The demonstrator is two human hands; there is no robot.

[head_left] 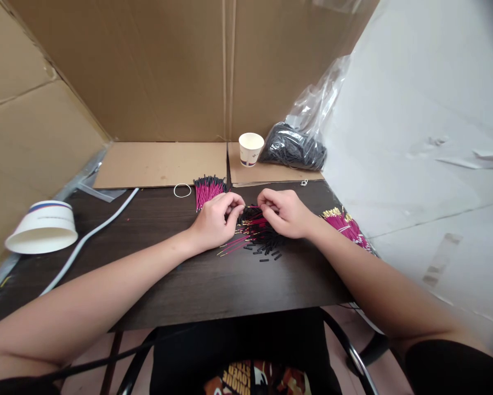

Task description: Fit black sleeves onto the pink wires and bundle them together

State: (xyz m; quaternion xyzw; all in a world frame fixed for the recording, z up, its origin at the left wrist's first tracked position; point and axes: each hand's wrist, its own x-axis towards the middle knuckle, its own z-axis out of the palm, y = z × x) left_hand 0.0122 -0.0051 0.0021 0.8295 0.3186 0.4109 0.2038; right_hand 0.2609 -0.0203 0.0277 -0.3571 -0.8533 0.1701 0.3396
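A magenta wire (254,207) with a gold-coloured tip spans the small gap between my hands. My right hand (286,214) pinches its right end between thumb and fingers. At its left end, my left hand (221,219) has thumb and forefinger pressed together; whatever is between them is too small to make out. Below both hands lies a heap of short black tubes (273,238), with loose magenta wires (234,245) across its left side. Just behind my left hand stands a bunch of magenta wires (208,192) with black ends.
Gold-tipped wires (347,227) lie bundled beyond my right forearm. A paper cup (251,151) stands at the back beside a plastic bag (298,148) of black pieces. Another cup (44,227) lies tipped at left, near a white cable (96,236). A rubber band (182,196) rests on the table (180,291).
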